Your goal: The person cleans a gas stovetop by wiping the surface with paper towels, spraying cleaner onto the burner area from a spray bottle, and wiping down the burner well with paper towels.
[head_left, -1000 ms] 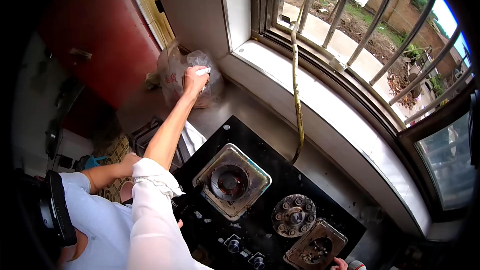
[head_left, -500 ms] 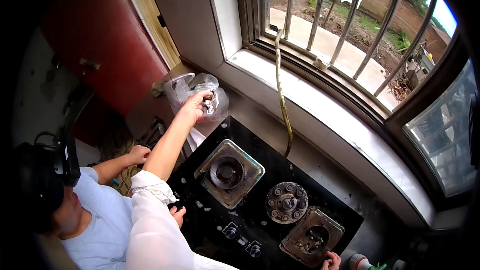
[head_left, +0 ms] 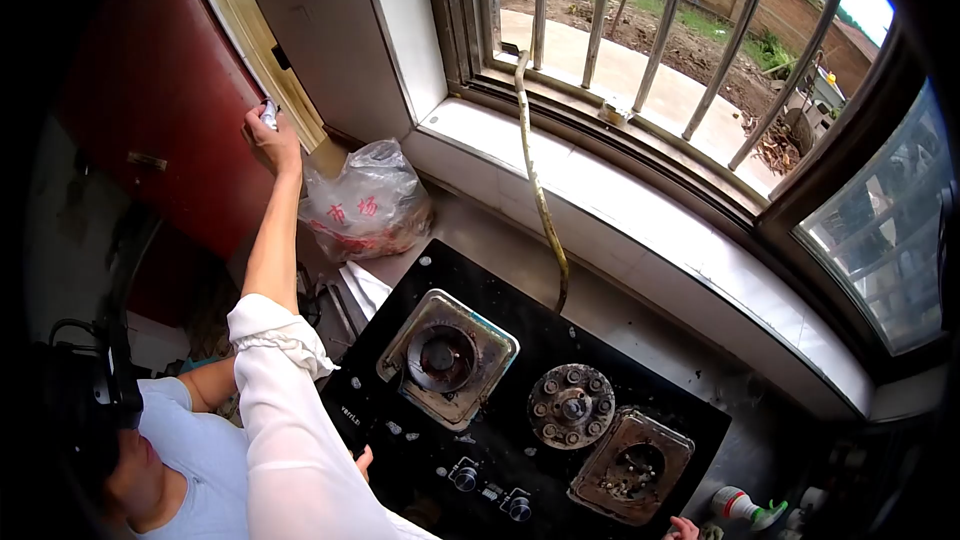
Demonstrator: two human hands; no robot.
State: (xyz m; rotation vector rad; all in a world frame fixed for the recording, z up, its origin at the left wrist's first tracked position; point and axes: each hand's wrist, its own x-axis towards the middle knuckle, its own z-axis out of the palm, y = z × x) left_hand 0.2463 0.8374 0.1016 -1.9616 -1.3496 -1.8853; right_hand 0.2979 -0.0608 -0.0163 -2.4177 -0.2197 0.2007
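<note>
My left hand, in a rolled white sleeve, is raised high at the left in front of the red door. Its fingers pinch a small crumpled silvery-white piece. Just right of that wrist a clear plastic bag with red print and reddish-brown contents rests on the counter. Of my right hand only curled fingertips show at the bottom edge, by the hob's lower right corner; the rest is cut off. Near them lies the rusty burner tray, with small bits in its opening.
The black gas hob carries another burner tray and a round burner head. A hose runs in through the barred window. A red-and-white bottle lies lower right. A co-worker with a headset stands left.
My left hand has moved from over the plastic bag up and left to the door side, still pinching something. My right hand has slid slightly down and right. The view has shifted a little.
</note>
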